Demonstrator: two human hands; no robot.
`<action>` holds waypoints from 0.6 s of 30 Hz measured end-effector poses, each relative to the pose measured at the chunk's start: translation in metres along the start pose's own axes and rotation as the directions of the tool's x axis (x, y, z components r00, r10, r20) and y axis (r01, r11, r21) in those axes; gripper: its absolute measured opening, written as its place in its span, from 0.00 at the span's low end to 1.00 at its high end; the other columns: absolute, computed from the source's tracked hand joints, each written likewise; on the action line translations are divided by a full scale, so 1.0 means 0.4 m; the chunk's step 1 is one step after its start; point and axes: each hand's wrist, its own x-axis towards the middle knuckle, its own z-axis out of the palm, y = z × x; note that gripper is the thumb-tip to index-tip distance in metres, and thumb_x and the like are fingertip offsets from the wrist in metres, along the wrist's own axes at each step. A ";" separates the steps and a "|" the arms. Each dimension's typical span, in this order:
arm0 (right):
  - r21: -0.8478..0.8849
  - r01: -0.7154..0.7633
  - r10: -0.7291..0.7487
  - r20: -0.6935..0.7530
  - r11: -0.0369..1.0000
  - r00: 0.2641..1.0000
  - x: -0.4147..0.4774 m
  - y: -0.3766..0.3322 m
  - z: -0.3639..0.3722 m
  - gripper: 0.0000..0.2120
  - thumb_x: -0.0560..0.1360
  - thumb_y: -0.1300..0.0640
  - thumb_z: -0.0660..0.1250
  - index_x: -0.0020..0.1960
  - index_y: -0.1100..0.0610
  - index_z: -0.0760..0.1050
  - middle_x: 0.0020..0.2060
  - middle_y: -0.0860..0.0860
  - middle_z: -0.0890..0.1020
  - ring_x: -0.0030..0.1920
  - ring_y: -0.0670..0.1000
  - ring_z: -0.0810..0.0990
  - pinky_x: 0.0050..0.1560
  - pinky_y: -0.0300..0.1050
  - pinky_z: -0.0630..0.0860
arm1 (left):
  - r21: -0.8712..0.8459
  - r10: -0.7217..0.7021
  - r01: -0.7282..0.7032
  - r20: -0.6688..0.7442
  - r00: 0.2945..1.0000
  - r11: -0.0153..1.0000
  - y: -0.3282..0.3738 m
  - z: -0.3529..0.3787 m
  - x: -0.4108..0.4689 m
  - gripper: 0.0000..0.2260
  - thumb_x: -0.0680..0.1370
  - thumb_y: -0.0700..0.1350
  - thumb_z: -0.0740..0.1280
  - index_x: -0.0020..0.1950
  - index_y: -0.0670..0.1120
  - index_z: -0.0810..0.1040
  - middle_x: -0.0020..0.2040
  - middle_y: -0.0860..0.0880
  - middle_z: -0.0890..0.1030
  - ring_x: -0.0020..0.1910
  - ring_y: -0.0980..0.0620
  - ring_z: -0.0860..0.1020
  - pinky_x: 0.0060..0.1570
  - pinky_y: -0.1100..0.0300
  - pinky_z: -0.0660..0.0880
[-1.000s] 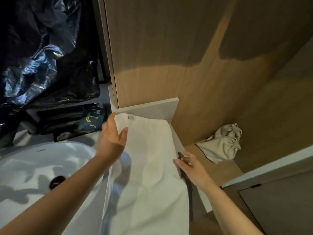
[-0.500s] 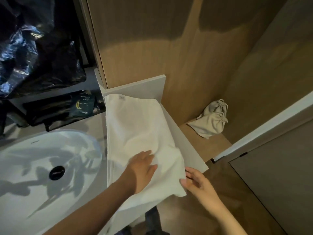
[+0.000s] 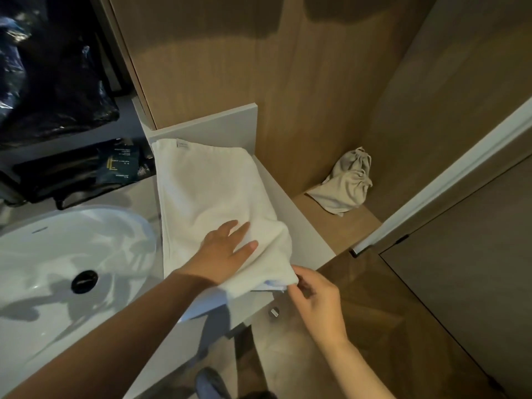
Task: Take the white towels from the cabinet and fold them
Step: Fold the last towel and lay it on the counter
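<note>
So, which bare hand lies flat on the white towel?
The left hand, spread flat on the white terry towel; the right hand pinches its near corner.

sink (image 3: 57, 254) left, wood panel (image 3: 288, 96) behind (close), right open

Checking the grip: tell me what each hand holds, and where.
The towel: right hand pinches its near corner; left hand lies flat on top, gripping nothing.

The left hand (image 3: 224, 249) covers part of the white towel (image 3: 213, 191). The right hand (image 3: 316, 300) pinches the near corner, its fingertips lost under the fold. Both forearms (image 3: 100, 341) run off the bottom edge. The sink (image 3: 43, 254) and the black bag (image 3: 51, 82) are cut by the left edge. Print on the towel's label (image 3: 182, 144) and the dark packet (image 3: 122, 162) is too small to read.
</note>
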 end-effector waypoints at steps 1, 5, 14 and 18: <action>0.005 0.026 -0.026 -0.034 1.000 0.999 0.000 -0.009 -0.006 0.11 0.75 0.50 0.69 0.56 0.40 0.79 0.49 0.34 0.82 0.51 0.38 0.80 0.51 0.34 0.79 | 0.071 -0.005 0.003 0.027 1.000 0.997 0.004 0.000 0.012 0.34 0.75 0.67 0.42 0.79 0.56 0.49 0.79 0.53 0.50 0.78 0.47 0.49 0.75 0.50 0.48; 0.119 0.024 0.002 -0.210 0.993 0.978 -0.037 -0.030 -0.064 0.09 0.72 0.60 0.71 0.50 0.51 0.83 0.39 0.40 0.83 0.42 0.43 0.81 0.39 0.31 0.76 | 0.128 -0.068 0.060 0.061 0.996 0.990 -0.039 -0.013 0.071 0.43 0.71 0.74 0.32 0.80 0.53 0.50 0.80 0.49 0.48 0.79 0.48 0.44 0.76 0.49 0.41; -0.090 -0.237 0.252 0.259 0.967 0.932 -0.079 0.039 -0.104 0.26 0.73 0.54 0.73 0.67 0.40 0.67 0.59 0.34 0.71 0.53 0.34 0.72 0.51 0.26 0.74 | -0.110 -0.014 -0.027 -0.350 0.937 0.994 -0.038 0.049 -0.075 0.23 0.81 0.56 0.58 0.73 0.48 0.69 0.76 0.50 0.65 0.74 0.48 0.63 0.72 0.57 0.57; -0.184 -0.129 0.171 0.235 0.975 0.957 -0.069 0.007 -0.108 0.36 0.72 0.46 0.73 0.74 0.41 0.59 0.69 0.38 0.63 0.64 0.37 0.66 0.58 0.24 0.68 | -0.236 -0.147 0.019 -0.536 0.832 0.972 -0.076 0.090 -0.191 0.18 0.79 0.49 0.65 0.66 0.43 0.75 0.67 0.45 0.75 0.66 0.44 0.74 0.66 0.52 0.68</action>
